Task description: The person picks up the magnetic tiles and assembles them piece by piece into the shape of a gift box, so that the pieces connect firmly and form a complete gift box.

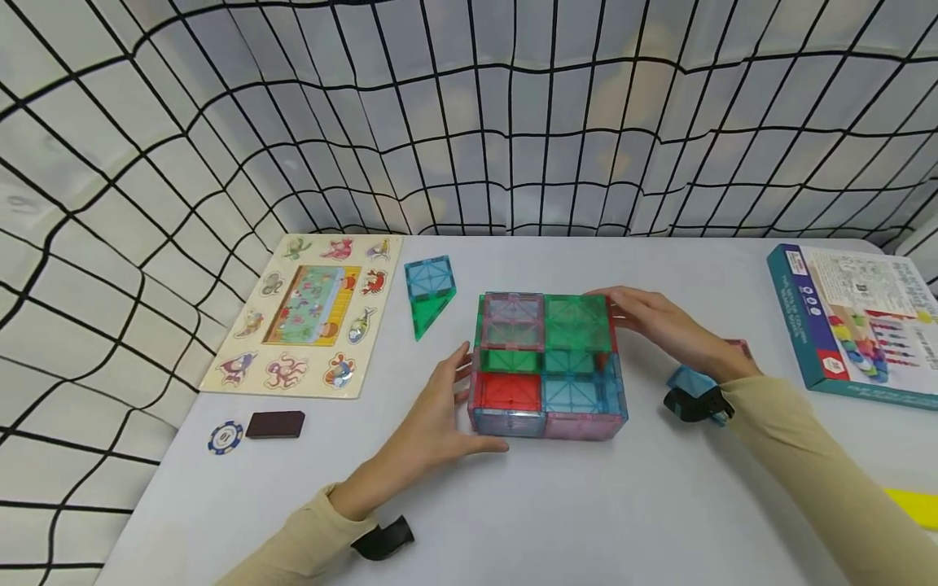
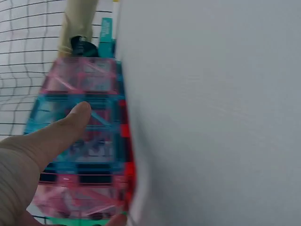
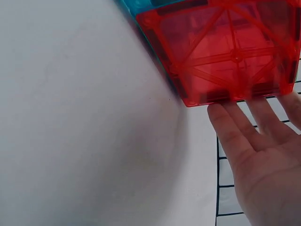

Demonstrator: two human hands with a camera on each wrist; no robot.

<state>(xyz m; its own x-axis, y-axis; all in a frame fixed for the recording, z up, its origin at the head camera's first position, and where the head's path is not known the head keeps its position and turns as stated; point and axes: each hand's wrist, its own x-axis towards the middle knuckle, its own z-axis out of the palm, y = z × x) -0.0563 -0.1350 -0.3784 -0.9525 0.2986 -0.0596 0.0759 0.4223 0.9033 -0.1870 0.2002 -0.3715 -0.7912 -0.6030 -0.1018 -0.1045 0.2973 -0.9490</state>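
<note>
From my feed both forearms angle in over the table (image 1: 513, 521); left hand (image 1: 432, 419) and right hand (image 1: 663, 325) press flat, straight fingers against the tile box (image 1: 545, 366) mid-table.

One block of magnetic tiles (image 1: 548, 366) stood mid-table, two loose tiles (image 1: 428, 295) far left of it. One animal puzzle board (image 1: 311, 313), one poker chip (image 1: 225, 437), one brown block (image 1: 275, 424), one box (image 1: 857, 321) at right.
</note>
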